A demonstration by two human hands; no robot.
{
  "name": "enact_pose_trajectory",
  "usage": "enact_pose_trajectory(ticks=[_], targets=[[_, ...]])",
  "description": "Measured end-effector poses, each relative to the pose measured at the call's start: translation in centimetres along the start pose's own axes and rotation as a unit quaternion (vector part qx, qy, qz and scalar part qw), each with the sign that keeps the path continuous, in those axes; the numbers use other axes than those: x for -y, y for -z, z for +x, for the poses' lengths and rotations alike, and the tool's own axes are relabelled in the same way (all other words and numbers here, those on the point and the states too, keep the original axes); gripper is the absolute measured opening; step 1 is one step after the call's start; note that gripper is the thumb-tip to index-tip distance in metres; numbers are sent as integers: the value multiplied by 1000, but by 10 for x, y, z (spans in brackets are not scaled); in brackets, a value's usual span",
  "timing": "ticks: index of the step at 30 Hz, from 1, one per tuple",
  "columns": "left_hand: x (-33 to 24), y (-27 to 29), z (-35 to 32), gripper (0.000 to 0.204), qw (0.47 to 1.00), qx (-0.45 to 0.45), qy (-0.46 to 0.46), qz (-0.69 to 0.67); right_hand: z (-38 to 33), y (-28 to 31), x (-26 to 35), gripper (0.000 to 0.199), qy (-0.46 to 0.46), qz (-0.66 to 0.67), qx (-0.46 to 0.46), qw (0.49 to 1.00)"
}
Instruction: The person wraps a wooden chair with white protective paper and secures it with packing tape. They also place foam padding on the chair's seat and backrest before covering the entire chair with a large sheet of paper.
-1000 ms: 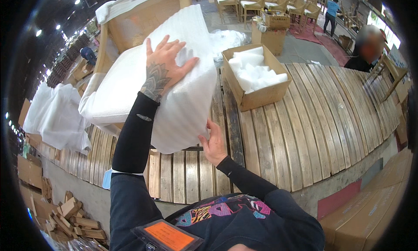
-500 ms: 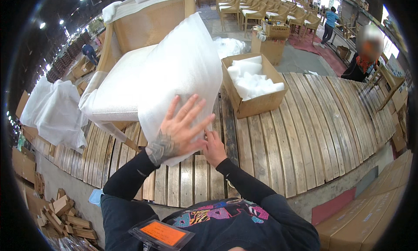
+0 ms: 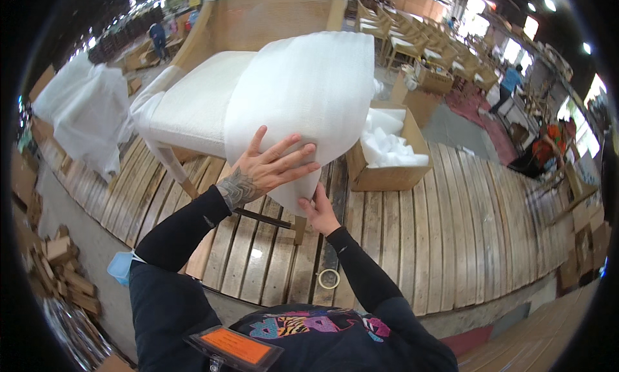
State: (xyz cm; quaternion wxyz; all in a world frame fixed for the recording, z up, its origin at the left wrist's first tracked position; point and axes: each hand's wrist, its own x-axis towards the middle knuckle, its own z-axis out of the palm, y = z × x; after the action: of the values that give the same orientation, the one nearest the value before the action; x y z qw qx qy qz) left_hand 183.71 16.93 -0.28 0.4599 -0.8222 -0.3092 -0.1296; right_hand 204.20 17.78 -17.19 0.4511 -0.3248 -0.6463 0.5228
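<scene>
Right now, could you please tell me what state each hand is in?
Left hand: open, spread against the white foam sheet.
Right hand: at the sheet's lower edge; whether it grips cannot be told.

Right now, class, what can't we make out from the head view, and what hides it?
All in the head view:
- Near right corner of the chair seat: under the white foam sheet.
- Palm of the left hand: turned away.
- Some fingers of the right hand: behind the hand itself.
- Bottom of the cardboard box: beneath white foam pieces.
</scene>
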Motion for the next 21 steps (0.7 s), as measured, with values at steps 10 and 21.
enact_pose_trajectory(ticks=[10,21], targets=[[-54,-8,-71,110,870,-212,403,-191,8,8,-24,70,-64,172,55,982],[-121,-104,-122,21,337,-145,579,-728,21,42,-36,56,-68,161,122,977]])
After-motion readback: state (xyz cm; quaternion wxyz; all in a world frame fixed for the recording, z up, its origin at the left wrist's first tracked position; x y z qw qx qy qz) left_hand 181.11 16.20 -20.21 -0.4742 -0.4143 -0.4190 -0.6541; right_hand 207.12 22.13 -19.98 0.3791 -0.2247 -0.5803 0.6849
